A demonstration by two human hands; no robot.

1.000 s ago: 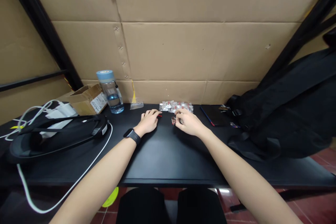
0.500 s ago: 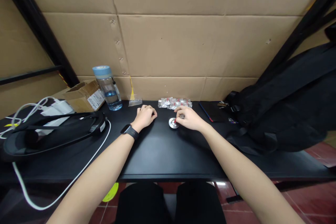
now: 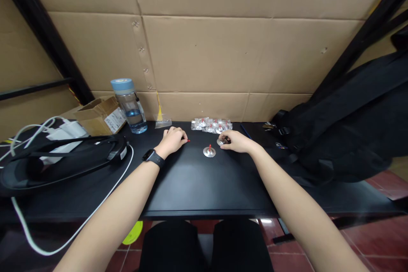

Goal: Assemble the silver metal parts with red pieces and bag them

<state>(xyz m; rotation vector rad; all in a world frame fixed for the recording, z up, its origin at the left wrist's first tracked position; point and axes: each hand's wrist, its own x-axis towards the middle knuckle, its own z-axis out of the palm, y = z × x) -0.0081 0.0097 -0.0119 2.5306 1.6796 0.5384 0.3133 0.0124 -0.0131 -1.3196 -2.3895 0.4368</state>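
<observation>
A shiny round silver disc [image 3: 205,153] with a red stem standing up from its middle lies on the black table between my hands. To its left, my left hand [image 3: 174,140] rests on the table with its fingers curled and a small red piece [image 3: 188,140] pinched at the fingertips. My right hand [image 3: 236,141] is closed around the edge of a second silver disc [image 3: 219,141], whose far side my fingers hide. Just behind that hand lie several similar discs with red parts in clear plastic bags [image 3: 208,124].
A water bottle [image 3: 135,114], an open cardboard box [image 3: 95,120] and a black case with white cables [image 3: 73,159] stand at the left. A small clear bag [image 3: 163,123] lies by the cardboard wall. A black backpack [image 3: 344,123] fills the right side.
My right hand has let go of the red stem of the first disc and moved right, onto the second disc. A red piece now shows at my left fingertips.
</observation>
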